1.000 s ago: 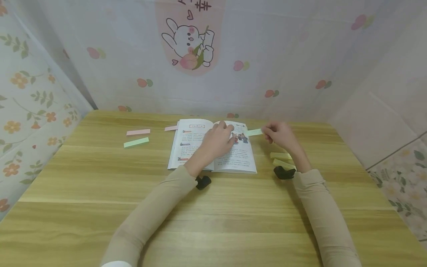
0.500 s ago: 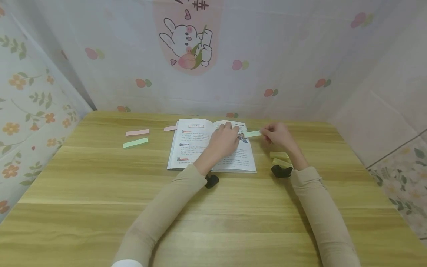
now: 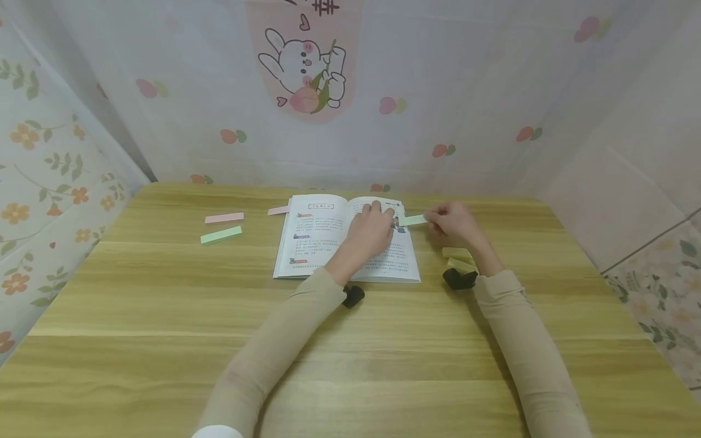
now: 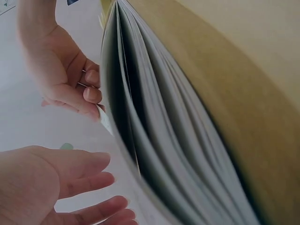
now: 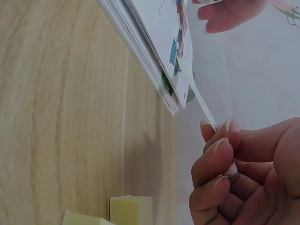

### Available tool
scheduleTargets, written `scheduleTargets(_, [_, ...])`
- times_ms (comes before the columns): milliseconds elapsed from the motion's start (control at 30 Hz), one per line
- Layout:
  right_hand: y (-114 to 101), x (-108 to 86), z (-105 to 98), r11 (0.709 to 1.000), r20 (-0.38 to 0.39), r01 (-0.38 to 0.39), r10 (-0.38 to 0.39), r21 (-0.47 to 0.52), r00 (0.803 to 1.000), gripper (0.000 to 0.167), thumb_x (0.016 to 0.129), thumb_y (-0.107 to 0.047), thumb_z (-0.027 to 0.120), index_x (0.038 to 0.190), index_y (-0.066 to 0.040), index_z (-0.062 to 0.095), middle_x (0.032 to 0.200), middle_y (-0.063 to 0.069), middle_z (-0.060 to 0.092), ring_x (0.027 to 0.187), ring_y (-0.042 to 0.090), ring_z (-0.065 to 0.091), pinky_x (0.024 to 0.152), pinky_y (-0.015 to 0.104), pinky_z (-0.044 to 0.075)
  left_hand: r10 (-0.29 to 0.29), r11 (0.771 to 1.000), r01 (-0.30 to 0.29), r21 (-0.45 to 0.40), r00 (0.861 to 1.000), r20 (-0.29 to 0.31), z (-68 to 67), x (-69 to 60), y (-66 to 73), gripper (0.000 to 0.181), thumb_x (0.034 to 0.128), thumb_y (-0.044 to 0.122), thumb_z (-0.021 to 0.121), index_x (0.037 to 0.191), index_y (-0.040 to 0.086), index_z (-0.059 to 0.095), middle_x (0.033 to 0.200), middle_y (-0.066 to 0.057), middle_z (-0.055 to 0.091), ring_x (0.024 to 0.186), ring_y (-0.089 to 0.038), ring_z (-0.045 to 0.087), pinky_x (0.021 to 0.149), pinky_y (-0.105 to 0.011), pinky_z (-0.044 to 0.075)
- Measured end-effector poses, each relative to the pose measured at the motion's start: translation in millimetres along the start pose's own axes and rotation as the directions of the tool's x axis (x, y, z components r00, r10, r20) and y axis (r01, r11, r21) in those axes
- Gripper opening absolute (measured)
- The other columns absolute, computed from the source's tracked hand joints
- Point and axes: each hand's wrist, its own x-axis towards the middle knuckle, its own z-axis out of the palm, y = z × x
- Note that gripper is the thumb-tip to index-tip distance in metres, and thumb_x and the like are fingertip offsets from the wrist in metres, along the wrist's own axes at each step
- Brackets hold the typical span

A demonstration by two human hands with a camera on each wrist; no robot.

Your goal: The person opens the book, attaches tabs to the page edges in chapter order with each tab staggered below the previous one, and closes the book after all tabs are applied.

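Right hand (image 3: 457,222) pinches the outer end of a pale green strip (image 3: 412,219), thumb against fingers, strip's inner end over the outer edge of the right page of an open book (image 3: 312,246) on the wooden table (image 3: 350,359). Left hand (image 3: 369,232) grips nothing, fingers loosely extended over that page, contact unclear; yellow pads (image 3: 456,253) sit near the right wrist, a pink strip (image 3: 278,210) sticks out at the book's left edge.
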Motion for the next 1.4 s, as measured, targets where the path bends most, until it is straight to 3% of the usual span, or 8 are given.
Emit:
scheduleTargets(500, [1.8,2.6,1.1,0.998,0.03,-0.048,0.046,0.049,0.998,0.03,0.105,-0.017,0.054,0.104,0.011,0.066,0.073,0.006,0.061,0.067,0.016,0.052,0.061,0.025,0.043,-0.005,1.0,0.005,0.006,1.0,0.022,4.5,6.3,6.5,0.031,0.1019,0.019,0.058,0.13,0.007,0.064,0.12,-0.015,0.059,0.104,-0.025,0.055,0.082,-0.033,0.053])
scheduleTargets(833, [2.4,5.3,5.0,0.993,0.037,-0.061,0.057,0.1,0.998,0.028,0.104,-0.015,0.056,0.101,0.012,0.064,0.068,0.003,0.058,0.061,0.012,0.05,0.057,0.023,0.041,-0.013,1.0,0.013,0.002,0.999,0.042,7.9,9.9,9.0,0.037,0.1012,0.018,0.059,0.136,0.008,0.061,0.125,-0.018,0.057,0.109,-0.027,0.052,0.091,-0.036,0.05])
scheduleTargets(1200, [3.2,7.5,5.8,0.998,0.016,-0.034,0.034,0.044,0.999,0.028,0.103,-0.015,0.057,0.1,0.01,0.066,0.069,0.003,0.059,0.063,0.013,0.052,0.06,0.023,0.041,0.002,1.0,-0.001,-0.012,0.997,0.076,11.0,12.2,11.4,0.038,0.1019,0.018,0.057,0.139,0.013,0.062,0.132,-0.019,0.053,0.114,-0.028,0.049,0.097,-0.038,0.047])
scheduleTargets(1400, [5.5,8.2,5.2,0.999,0.021,-0.019,0.018,0.035,1.0,0.027,0.103,-0.014,0.057,0.096,0.01,0.067,0.067,0.002,0.059,0.062,0.013,0.051,0.059,0.022,0.04,0.004,1.0,-0.004,0.003,0.992,0.126,13.2,12.9,13.6,0.038,0.1045,0.019,0.052,0.141,0.015,0.061,0.136,-0.019,0.05,0.117,-0.028,0.046,0.1,-0.039,0.045])
